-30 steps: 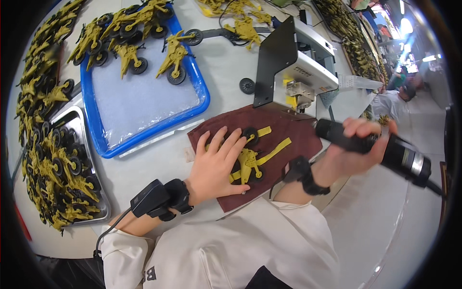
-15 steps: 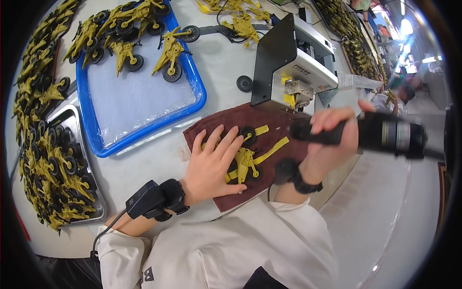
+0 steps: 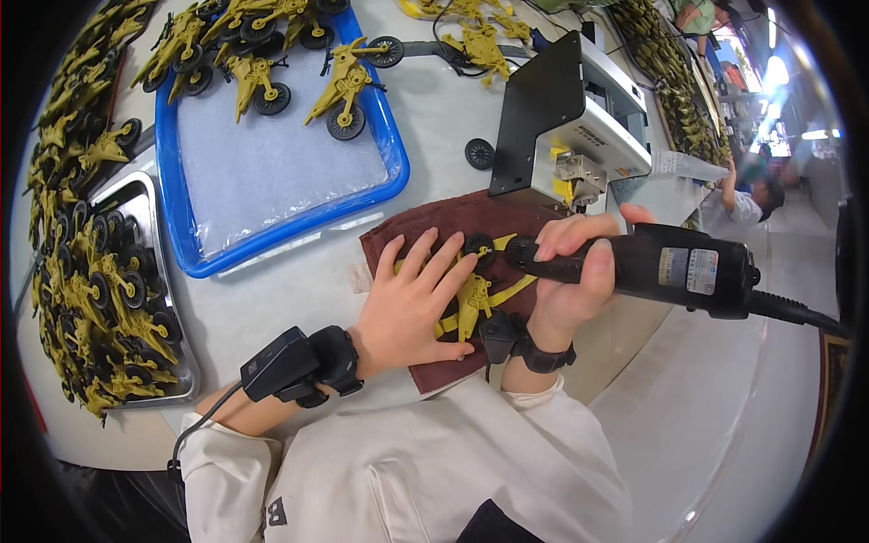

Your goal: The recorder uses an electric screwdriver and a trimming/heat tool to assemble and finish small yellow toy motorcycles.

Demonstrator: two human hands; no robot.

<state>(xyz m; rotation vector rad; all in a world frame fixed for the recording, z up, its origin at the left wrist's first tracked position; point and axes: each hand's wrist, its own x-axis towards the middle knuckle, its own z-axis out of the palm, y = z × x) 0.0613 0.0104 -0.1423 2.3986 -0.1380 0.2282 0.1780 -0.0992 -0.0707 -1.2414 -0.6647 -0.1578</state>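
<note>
My left hand point(image 3: 405, 308) lies flat with fingers spread, pressing on a yellow toy motorcycle point(image 3: 472, 303) with black wheels. The toy rests on a dark red cloth point(image 3: 389, 237), and my palm and fingers hide part of it. Yellow strips stick out to its right. My right hand point(image 3: 579, 271) is wrapped round a corded black electric screwdriver point(image 3: 683, 271), held sideways. Its ribbed front end is at the toy's upper wheel point(image 3: 480, 251); whether they touch, I cannot tell, and no bit shows.
Beyond the cloth stands a black-and-white bench machine point(image 3: 579, 127), with a loose black wheel point(image 3: 480, 154) beside it. A blue tray point(image 3: 398, 181) holds several yellow motorcycles at its far end. More fill a metal tray point(image 3: 192, 371) at left. A person point(image 3: 747, 201) sits far right.
My right hand has brought the screwdriver left, its front end now at the toy's upper wheel. My left hand stays spread on the toy. The whole view has shifted slightly.
</note>
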